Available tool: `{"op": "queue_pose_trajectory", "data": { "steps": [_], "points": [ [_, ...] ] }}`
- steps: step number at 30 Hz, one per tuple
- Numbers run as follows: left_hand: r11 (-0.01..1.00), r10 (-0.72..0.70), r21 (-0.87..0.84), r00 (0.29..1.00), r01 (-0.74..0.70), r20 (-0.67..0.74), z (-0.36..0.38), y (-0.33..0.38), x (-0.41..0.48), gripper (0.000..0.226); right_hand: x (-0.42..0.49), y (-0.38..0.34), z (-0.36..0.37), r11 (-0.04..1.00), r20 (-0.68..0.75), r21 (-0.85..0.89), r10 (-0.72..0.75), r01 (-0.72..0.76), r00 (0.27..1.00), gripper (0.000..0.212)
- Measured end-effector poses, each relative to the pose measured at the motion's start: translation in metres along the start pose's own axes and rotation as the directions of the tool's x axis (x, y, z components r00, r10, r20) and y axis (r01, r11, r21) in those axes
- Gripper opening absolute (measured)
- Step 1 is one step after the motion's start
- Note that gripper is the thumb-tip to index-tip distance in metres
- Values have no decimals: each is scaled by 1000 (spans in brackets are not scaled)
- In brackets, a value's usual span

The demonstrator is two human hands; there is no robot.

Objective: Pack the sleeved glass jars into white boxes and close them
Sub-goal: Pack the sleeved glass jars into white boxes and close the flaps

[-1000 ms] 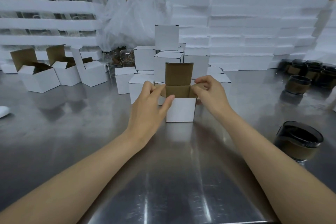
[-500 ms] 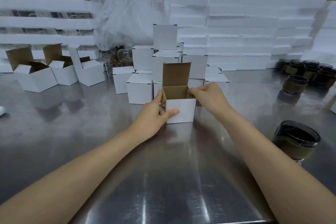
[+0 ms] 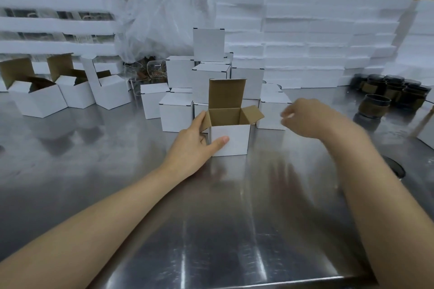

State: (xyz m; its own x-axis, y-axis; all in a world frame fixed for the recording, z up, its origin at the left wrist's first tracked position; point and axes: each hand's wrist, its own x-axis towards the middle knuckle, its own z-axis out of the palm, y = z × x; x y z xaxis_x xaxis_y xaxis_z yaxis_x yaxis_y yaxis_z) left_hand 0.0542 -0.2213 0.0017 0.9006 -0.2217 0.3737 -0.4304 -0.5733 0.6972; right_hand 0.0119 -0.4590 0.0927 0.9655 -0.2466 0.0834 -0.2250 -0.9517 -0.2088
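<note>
A small white box point(image 3: 234, 141) stands open on the steel table point(image 3: 211, 218), its brown lid flap upright and its side flaps spread; nothing shows inside. My left hand point(image 3: 195, 145) grips its left side, thumb on the front face. To the right of the box and clear of it, my right hand point(image 3: 305, 117) hovers blurred, fingers loosely curled around nothing. A dark glass jar in a brown sleeve point(image 3: 374, 105) stands at the right, with several more sleeved jars point(image 3: 397, 88) behind it. Another jar point(image 3: 394, 166) is mostly hidden behind my right forearm.
Closed white boxes point(image 3: 176, 112) are stacked just behind the open one. Three open boxes point(image 3: 40, 98) sit at the far left. White foam slabs point(image 3: 317, 42) and a clear plastic bag point(image 3: 162, 19) line the back. The table's near edge point(image 3: 234, 285) runs below my arms.
My right hand has let go of the box's right flap and swung out to the right. The right flap now stands spread open. My left hand stays on the box.
</note>
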Motion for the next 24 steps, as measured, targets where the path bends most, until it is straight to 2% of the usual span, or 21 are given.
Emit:
{"op": "queue_pose_trajectory", "data": {
  "steps": [3,6,8,11,14,16,18,20,22,24],
  "points": [
    [1000,-13,11,1000,13,20,0,1,2,88,-25,29,-15,961,202,-269,112,-54,973,52],
    [1000,7,5,1000,-7,31,1,1,3,86,-48,50,-22,920,358,-369,274,-134,893,84],
    [1000,20,15,999,-21,29,2,0,3,85,-59,52,-17,900,401,-417,304,-124,864,88],
    [1000,19,18,1000,-20,13,3,-2,4,86,-53,46,-6,892,354,-447,238,-60,904,78],
    [1000,-3,6,1000,3,-9,3,-2,4,90,-25,30,13,975,165,-219,75,-38,983,53],
    [1000,-6,12,1000,6,-17,3,-3,4,90,-6,14,20,1000,103,-8,-2,3,995,53],
    [1000,-4,23,1000,4,-23,2,-3,4,90,11,5,15,976,271,216,-65,5,960,61],
    [999,-1,36,1000,2,-27,2,-3,4,90,22,7,3,927,472,371,-144,-48,870,74],
    [998,1,58,1000,0,-15,1,-3,3,90,29,16,2,885,503,465,-229,-38,833,78],
    [997,-1,75,1000,1,1,1,-2,3,91,33,22,15,861,435,507,-291,36,852,70]
  ]
}}
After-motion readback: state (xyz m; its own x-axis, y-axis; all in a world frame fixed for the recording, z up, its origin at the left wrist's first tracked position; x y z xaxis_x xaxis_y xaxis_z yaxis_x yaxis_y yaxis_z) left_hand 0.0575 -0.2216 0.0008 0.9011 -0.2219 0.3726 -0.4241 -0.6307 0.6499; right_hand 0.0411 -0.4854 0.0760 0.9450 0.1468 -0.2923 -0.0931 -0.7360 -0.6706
